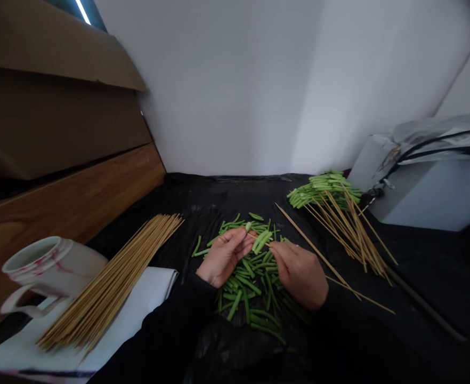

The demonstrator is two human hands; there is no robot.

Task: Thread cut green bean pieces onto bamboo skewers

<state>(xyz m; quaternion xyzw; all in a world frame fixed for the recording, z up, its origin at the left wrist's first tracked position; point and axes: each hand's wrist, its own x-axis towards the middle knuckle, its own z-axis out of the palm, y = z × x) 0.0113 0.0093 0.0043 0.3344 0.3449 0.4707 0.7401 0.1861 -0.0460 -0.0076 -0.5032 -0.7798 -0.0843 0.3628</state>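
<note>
Inward, both hands (pixel 227 256) angle toward one skewer (pixel 251 236).

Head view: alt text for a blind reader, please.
The right hand holds a skewer strung with green bean pieces; the left hand pinches a bean piece near its end, above piled green beans on black plastic. At left are a skewer bundle and mug; at right, bean-laden skewers.

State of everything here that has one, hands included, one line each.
Held skewer: partly threaded with bean pieces
Left hand: curled at the skewer, exact grip unclear
Right hand: closed on the skewer
Loose beans: heaped, unthreaded
Skewers at right: piled, threaded with beans
Skewers at left: bare, gathered
Mug: uncovered
</note>
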